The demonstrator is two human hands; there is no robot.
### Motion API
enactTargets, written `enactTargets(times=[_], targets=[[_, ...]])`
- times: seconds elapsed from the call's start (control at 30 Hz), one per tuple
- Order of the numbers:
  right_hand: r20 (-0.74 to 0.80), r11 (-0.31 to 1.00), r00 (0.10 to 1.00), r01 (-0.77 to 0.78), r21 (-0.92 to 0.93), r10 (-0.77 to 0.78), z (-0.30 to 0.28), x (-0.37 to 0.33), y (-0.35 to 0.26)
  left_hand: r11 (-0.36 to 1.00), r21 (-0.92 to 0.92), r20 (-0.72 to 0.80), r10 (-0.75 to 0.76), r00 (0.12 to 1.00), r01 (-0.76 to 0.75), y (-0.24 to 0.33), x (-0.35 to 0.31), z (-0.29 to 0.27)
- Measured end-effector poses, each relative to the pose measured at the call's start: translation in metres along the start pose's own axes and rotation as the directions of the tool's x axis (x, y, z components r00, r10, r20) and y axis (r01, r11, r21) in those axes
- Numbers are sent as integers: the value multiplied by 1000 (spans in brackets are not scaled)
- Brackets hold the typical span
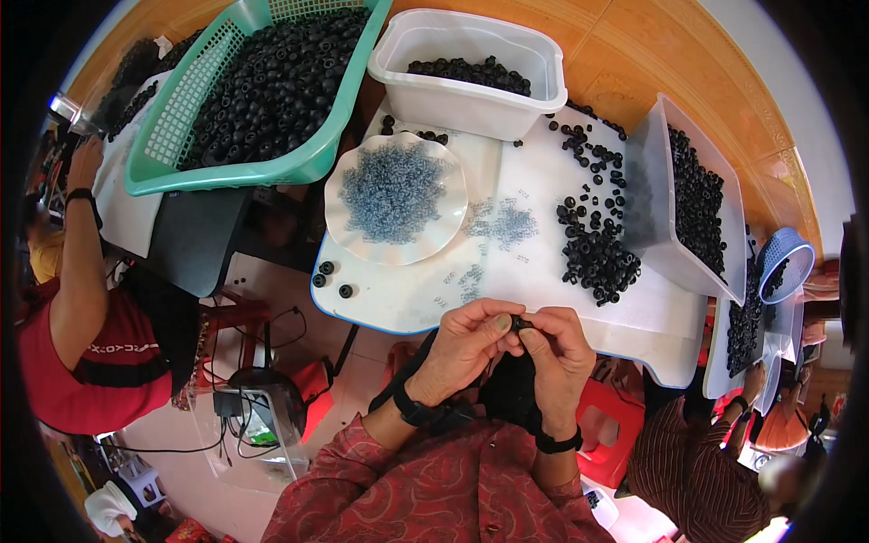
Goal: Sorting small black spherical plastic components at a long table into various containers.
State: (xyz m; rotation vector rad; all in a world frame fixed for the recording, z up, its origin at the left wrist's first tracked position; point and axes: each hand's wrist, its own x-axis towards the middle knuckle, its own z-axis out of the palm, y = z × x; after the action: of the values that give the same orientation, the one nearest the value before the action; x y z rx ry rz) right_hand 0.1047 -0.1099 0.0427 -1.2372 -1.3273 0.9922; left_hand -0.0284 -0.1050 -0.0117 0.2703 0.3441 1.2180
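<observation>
In front of my chest, at the near edge of the table, my left hand point(462, 351) and my right hand point(559, 366) meet. Between their thumbs and fingertips they pinch a small black round part point(519, 324), mostly covered by the fingers. Just beyond my hands lies a loose pile of black ring-shaped parts point(597, 267). Tiny grey metal pieces that look like springs point(513, 222) are scattered over the white tabletop, and a heap of them fills a scalloped white plate point(341, 226). A few black round parts point(345, 290) sit at the table's left corner.
A green basket point(303, 163) heaped with black parts stands at the far left. Behind the plate is a white tub point(453, 110), and a clear bin point(647, 195) leans at the right. Co-workers sit on both sides, a red sleeve point(41, 317) at left.
</observation>
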Motion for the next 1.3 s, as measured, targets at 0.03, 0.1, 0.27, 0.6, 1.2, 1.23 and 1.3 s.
enactTargets(times=[0.03, 0.1, 0.27, 0.6, 1.2, 1.23, 1.3], targets=[[2, 1000, 1000, 1, 0, -1, 0, 0, 0, 1000, 3, -1, 9, 1000, -9, 0, 0, 0], [7, 1000, 1000, -2, -1, 2, 0, 0, 0, 1000, 8, -4, 26, 1000, -26, 0, -1, 1], [16, 999, 1000, 5, -34, -5, 0, 0, -2, 999, 37, -19, 39, 999, -38, 0, -2, 0], [32, 982, 996, 92, -162, -88, -1, 1, -6, 977, 198, -20, 83, 996, -77, 2, -5, 0], [118, 914, 981, 186, -362, -153, -3, 6, -15, 992, 105, -48, 71, 996, -66, 2, -5, -2], [114, 915, 982, 185, -359, -153, -2, 6, -14, 992, 104, -64, 73, 995, -66, 0, -4, -3], [107, 917, 982, 183, -355, -155, -2, 6, -11, 993, 103, -96, 76, 992, -66, -3, -4, -5]])
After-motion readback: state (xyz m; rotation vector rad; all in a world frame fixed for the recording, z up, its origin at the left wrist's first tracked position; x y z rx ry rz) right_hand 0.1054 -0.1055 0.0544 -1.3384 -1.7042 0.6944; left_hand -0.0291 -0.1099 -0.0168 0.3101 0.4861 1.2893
